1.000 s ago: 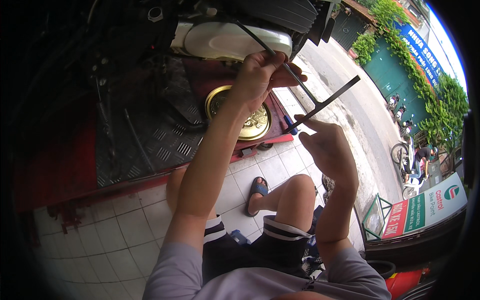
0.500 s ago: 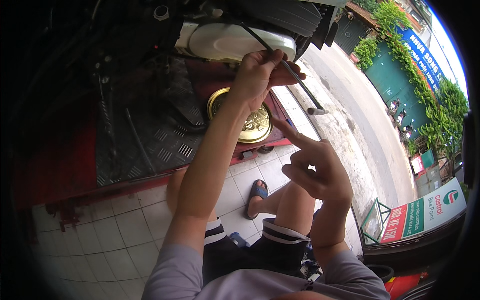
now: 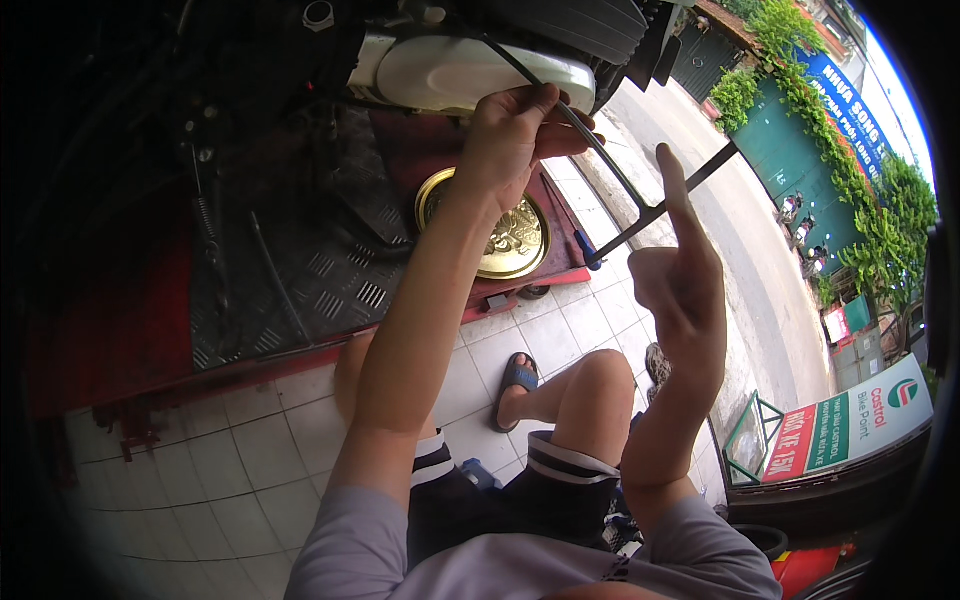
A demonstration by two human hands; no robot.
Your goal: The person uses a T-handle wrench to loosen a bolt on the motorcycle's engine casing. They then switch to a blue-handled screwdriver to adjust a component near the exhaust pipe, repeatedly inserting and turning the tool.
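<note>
My left hand (image 3: 508, 150) is closed around the shaft of a T-handle wrench (image 3: 618, 178), which runs from the underside of a motorbike, beside its silver engine cover (image 3: 470, 72), out to a long crossbar. My right hand (image 3: 680, 280) is at the crossbar with its index finger stretched out over the bar and the other fingers loosely curled, holding nothing; whether the finger touches the bar I cannot tell. Below my left hand lie a gold round tray (image 3: 510, 255) and a blue-handled screwdriver (image 3: 586, 250), partly hidden by the arm and wrench.
The red lift platform (image 3: 130, 370) carries a dark tread-plate mat (image 3: 300, 290) and metal rods. My legs are bent over white floor tiles (image 3: 250, 470). At right are a standing sign (image 3: 840, 420), a street, parked scooters (image 3: 800, 225) and a green wall.
The crossbar has turned from nearly end-on to broadside. My right hand has risen and moved right, its index finger now upright across the bar. My left hand stays on the shaft.
</note>
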